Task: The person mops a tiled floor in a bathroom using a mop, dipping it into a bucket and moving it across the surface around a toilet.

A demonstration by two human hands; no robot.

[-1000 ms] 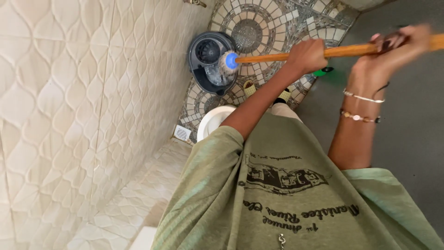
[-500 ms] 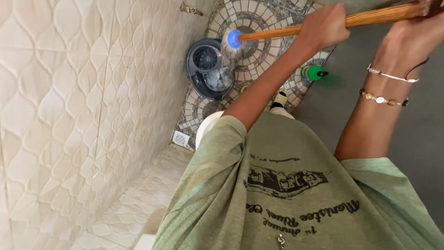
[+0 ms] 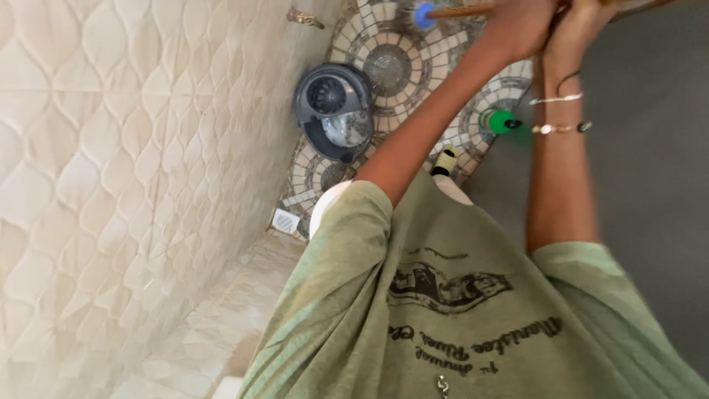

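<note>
Left hand (image 3: 521,29) and right hand (image 3: 583,22), fingers wrapped tight around wooden mop handle (image 3: 461,11), close together; blue-collared mop head (image 3: 413,13) above grey bucket (image 3: 334,111).

Loose olive-green T-shirt (image 3: 443,310), short sleeves, dark printed graphic and script across the chest. Right wrist: thin silver bangle (image 3: 555,98), beaded bracelet (image 3: 561,128) just below it, dark band (image 3: 569,76) above the bangle.

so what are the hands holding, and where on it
Both hands, left and right, grip the mop by its wooden handle, up from the blue collar.
</note>
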